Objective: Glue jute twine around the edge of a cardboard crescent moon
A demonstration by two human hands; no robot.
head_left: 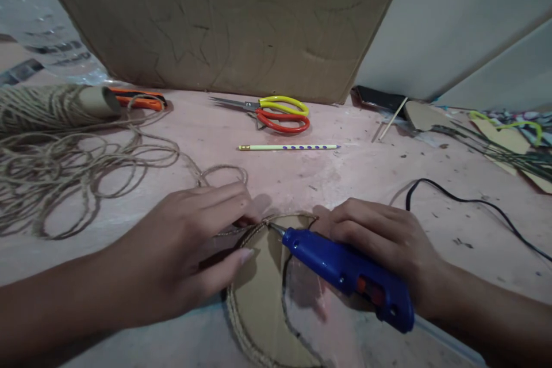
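Observation:
My right hand [383,238] is wrapped round a blue glue gun [345,269], its metal tip pointing left at the top edge of a curved cardboard piece [259,299]. Jute twine [235,313] runs along that cardboard's rim. My left hand [194,247] lies over the left part of the cardboard, fingertips pinching and pressing the twine close to the gun's tip. Loose twine leads off from my left fingers toward a tangle [64,172] at the left.
A twine spool [47,104] lies at the far left beside an orange cutter [138,99]. Scissors with yellow and red handles [278,113] and a pencil [288,147] lie ahead. A large cardboard sheet [224,17] stands behind. The black cord [466,202] trails right.

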